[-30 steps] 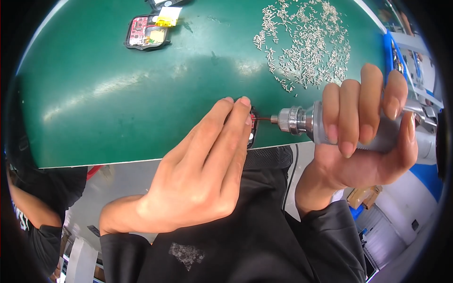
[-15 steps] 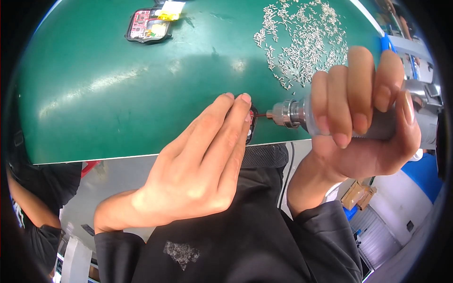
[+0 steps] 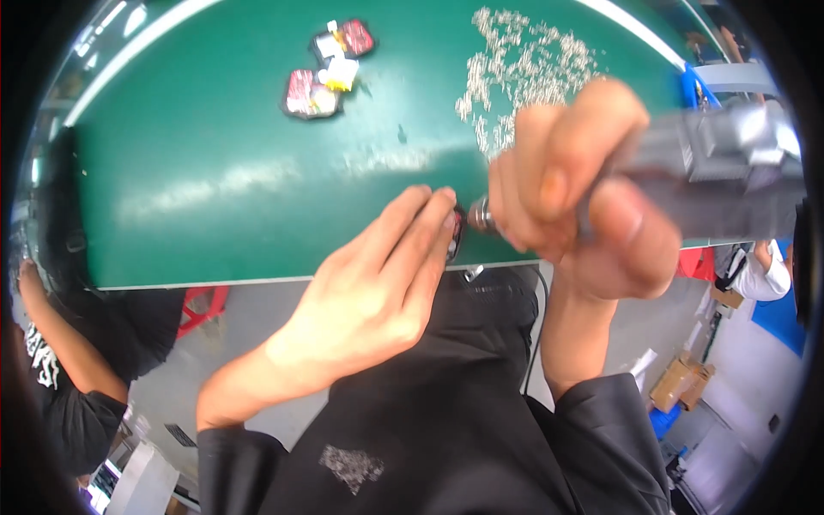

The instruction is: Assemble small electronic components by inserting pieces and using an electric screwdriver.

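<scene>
My left hand (image 3: 373, 279) lies over a small black device casing (image 3: 455, 236) at the near edge of the green bench, its stretched fingers close together and pressing on it. Only the casing's right side shows, with a bit of red circuit board; my fingers hide the rest. My right hand (image 3: 584, 189) is wrapped round a grey electric screwdriver (image 3: 730, 163), held sideways with its metal nose (image 3: 482, 215) toward the casing. Blur keeps me from telling whether the bit touches it. Beyond my right hand lies a spread of small silver screws (image 3: 549, 73).
Two open casings with red boards and yellow-taped parts, a nearer one (image 3: 309, 96) and a farther one (image 3: 354, 39), lie far off on the green bench (image 3: 215, 172). Another person's arm (image 3: 64, 352) is at the left. A red stool (image 3: 204, 309) stands below the bench edge.
My view has shifted, and a second open casing now shows at the far side. My right hand has turned and slid left over the screwdriver's front. The left hand stays on the casing.
</scene>
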`<state>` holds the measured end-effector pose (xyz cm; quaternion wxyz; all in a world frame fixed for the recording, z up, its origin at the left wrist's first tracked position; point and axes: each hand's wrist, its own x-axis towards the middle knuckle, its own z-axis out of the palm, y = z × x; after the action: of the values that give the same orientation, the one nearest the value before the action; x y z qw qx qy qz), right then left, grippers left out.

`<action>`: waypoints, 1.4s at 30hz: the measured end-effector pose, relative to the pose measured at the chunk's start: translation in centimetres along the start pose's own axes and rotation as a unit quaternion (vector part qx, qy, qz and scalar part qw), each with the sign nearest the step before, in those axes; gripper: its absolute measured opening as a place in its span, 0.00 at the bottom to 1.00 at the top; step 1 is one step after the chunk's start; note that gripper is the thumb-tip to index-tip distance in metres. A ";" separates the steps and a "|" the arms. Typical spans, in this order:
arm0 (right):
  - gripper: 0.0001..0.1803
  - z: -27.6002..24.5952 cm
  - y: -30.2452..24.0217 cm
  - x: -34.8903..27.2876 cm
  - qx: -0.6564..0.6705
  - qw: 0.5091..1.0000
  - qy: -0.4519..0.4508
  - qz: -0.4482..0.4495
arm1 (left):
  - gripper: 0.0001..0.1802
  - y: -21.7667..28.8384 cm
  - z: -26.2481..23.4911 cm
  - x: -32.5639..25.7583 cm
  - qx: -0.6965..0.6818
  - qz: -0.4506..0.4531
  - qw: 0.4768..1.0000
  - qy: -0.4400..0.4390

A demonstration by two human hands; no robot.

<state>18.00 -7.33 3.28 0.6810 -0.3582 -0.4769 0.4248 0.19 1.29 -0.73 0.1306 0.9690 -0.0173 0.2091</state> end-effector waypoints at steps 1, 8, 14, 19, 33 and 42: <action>0.11 -0.1 0.3 -0.1 0.008 1.000 0.004 -0.027 | 0.19 -0.2 -0.3 -0.2 0.001 0.000 1.000 -0.020; 0.11 -5.1 -2.3 -7.0 0.176 0.955 0.194 -0.140 | 0.24 -3.8 -4.5 -4.9 0.193 -0.282 0.940 0.006; 0.07 -5.8 -0.2 -9.1 0.248 0.893 0.354 -0.122 | 0.26 -4.1 -3.5 0.7 0.139 -0.179 0.969 0.097; 0.06 -5.7 0.2 -9.3 0.285 0.882 0.352 -0.128 | 0.14 -5.1 0.2 8.3 0.037 -0.110 0.989 0.088; 0.07 -7.0 0.4 -10.2 0.330 0.891 0.280 -0.138 | 0.05 -6.0 2.6 11.7 0.116 -0.061 0.991 0.021; 0.06 -6.6 0.2 -10.4 0.332 0.891 0.276 -0.139 | 0.08 -5.1 2.2 11.0 0.045 -0.128 0.990 0.034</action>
<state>22.30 -17.35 -2.38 0.9164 -0.1446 -0.1460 0.3435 11.53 5.91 0.59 0.1133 0.9603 0.1205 0.2245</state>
